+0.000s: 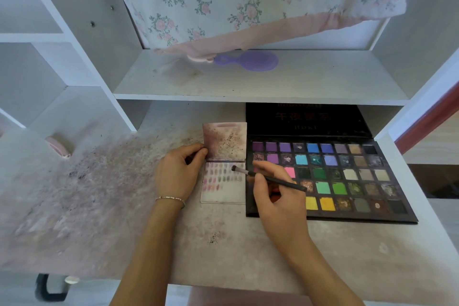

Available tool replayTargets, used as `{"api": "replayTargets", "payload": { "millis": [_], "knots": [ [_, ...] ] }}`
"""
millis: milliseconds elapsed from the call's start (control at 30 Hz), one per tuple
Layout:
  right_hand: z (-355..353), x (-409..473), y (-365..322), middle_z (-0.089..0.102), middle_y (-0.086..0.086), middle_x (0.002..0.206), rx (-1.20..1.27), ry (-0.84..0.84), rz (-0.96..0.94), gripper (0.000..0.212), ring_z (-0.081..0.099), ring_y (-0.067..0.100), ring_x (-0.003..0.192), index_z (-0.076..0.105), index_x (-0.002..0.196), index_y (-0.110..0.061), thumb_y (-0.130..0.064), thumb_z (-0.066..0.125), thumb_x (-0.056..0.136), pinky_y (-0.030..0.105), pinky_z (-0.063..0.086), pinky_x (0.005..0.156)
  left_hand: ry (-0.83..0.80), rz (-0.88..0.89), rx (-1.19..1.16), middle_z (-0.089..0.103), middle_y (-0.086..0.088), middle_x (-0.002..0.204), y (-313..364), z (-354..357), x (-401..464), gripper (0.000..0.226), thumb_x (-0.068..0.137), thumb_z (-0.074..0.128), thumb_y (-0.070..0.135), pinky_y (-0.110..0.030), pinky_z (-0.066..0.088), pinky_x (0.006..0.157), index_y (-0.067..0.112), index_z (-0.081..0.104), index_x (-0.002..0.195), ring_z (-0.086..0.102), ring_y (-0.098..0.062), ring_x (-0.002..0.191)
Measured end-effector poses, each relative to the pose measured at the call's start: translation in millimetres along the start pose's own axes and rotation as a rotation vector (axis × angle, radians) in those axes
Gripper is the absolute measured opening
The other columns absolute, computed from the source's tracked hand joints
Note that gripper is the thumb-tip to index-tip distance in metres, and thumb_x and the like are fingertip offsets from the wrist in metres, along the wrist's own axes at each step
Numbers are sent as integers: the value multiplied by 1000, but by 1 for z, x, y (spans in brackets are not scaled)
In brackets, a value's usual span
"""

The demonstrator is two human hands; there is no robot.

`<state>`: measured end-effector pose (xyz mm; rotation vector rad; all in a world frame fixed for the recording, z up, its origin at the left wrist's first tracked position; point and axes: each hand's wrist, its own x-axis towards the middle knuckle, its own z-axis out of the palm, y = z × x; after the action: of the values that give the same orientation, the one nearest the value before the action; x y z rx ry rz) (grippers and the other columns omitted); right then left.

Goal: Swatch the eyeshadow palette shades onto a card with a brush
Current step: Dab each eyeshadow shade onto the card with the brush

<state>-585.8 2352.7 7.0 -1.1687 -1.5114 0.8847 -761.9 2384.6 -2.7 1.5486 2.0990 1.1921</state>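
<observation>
Soft, even daylight fills the scene, bright but without harsh glare. Both hands (223, 181) cast only faint, diffuse shadows on the tabletop (248, 243) just beneath them. The recess under the shelf (248, 82) beyond the hands is dimmer. The wide-angle lens bends straight edges outward, most strongly far left and far right of the hands. The tabletop well to the left of the hands is smeared and blurred, while the area right around them is sharp.
</observation>
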Motion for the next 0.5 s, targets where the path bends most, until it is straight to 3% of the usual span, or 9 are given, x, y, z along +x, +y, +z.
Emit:
{"api": "replayTargets", "payload": {
  "millis": [100, 333, 500],
  "knots": [
    [-2, -1, 1, 60, -23, 93, -15, 6, -25, 26, 58, 1, 92, 53, 95, -46, -23, 48, 84, 21, 51, 76, -9, -5, -11, 64, 13, 80, 1, 0, 0, 13, 83, 63, 19, -19, 42, 63, 20, 73, 91, 58, -8, 72],
    [-20, -6, 2, 61, -17, 89, -25, 48, -110, 31, 58, -1, 87, 57, 96, -36, -9, 49, 83, 10, 46, 73, -19, -20, -1, 61, 16, 77, 2, 0, -1, 13, 84, 63, 20, -14, 39, 60, 20, 73, 92, 54, -4, 68],
    [-50, -13, 3, 61, -6, 87, -35, 87, -58, 24, 58, 5, 79, 58, 90, -30, -9, 50, 82, 11, 45, 66, -36, -29, 15, 71, -1, 93, 3, 0, -1, 16, 85, 62, 19, -22, 41, 68, 15, 72, 96, 56, -10, 75]
  ]
}}
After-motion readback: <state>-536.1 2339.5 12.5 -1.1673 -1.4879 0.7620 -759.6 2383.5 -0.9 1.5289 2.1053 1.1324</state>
